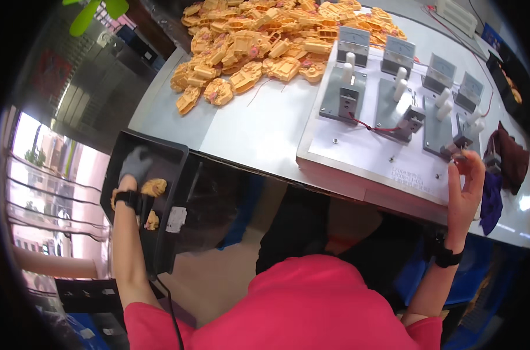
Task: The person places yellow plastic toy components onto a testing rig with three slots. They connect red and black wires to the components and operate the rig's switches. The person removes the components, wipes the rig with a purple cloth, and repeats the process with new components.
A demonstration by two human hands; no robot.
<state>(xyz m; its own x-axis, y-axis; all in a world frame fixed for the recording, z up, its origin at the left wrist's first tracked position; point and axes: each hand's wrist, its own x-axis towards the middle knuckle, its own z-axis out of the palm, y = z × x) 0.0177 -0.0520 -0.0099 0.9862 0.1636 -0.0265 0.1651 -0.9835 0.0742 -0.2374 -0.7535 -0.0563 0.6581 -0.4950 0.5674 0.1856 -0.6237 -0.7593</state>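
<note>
Had gloved left hand [138, 164] in black tray [169, 166] at middle left, by yellow plastic casings [154, 188], and right hand [464, 201] at gray clamp [463, 139] at middle right, couldn't tell either grip, maybe risked a pinch by reaching too close.

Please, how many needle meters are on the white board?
4, in a row along the far side of the white board: leftmost meter, second meter, third meter, rightmost meter.

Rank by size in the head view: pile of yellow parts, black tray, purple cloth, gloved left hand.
1. Pile of yellow parts
2. Black tray
3. Purple cloth and gloved left hand look too alike to rank.
</note>
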